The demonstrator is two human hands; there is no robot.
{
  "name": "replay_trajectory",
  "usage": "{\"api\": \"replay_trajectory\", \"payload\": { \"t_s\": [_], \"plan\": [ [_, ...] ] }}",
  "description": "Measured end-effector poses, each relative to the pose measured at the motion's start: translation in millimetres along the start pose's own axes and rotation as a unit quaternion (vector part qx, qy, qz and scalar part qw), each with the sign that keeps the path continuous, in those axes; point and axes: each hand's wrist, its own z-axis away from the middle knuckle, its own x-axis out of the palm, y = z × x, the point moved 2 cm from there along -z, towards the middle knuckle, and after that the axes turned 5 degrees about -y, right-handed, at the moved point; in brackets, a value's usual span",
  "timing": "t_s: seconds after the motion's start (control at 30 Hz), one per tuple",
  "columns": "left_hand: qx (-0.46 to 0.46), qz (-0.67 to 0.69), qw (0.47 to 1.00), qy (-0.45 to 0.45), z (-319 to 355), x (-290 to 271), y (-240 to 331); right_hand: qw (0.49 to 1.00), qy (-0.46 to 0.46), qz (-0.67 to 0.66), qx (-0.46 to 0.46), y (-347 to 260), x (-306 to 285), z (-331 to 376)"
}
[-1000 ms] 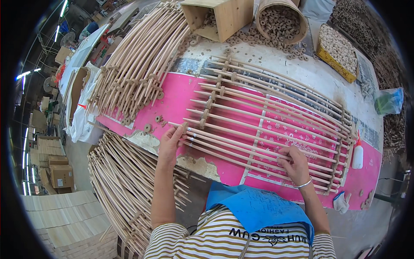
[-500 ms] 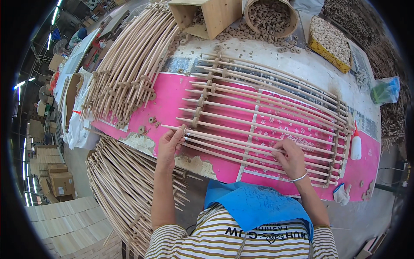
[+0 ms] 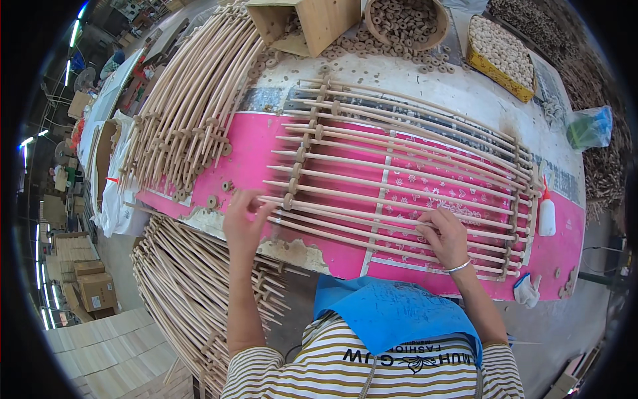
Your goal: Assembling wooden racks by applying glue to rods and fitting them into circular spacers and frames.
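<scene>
Long, thin wooden rods (image 3: 345, 191) lie side by side in a rack, their pointed ends to the left. Wooden rings (image 3: 288, 201) sit on several rods near those ends. My right hand (image 3: 444, 234) is closed on one of the near rods, thumb and fingers pinching it right of its middle. At that rod's left tip is my left hand (image 3: 244, 218), slightly blurred, thumb and forefinger apart and the other fingers curled. Slotted wooden strips (image 3: 514, 219) run under the rods at both ends.
Bundles of rods with rings lie at the back left (image 3: 193, 93) and below the table edge (image 3: 206, 292). A wooden box (image 3: 325, 26), a round tub of rings (image 3: 407, 46) and a yellow tray (image 3: 498, 74) stand behind. A white bottle (image 3: 546, 217) and a glove (image 3: 526, 291) are at right.
My left hand has let go of the ring near the rod's tip and drawn back left. The ring stays on the rod. My right hand keeps its pinch. The whole view has shifted slightly.
</scene>
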Motion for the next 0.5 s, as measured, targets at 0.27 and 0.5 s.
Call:
{"api": "replay_trajectory", "payload": {
  "t_s": [0.27,0.5],
  "plan": [
    [0.127,-0.115,0.985,-0.012,3,22,9,1.000,-0.013,-0.010,-0.003,2,2,0],
    [0.155,-0.093,0.983,0.026,-5,9,18,0.999,0.001,0.033,-0.025,-15,-19,-11]
  ]
}}
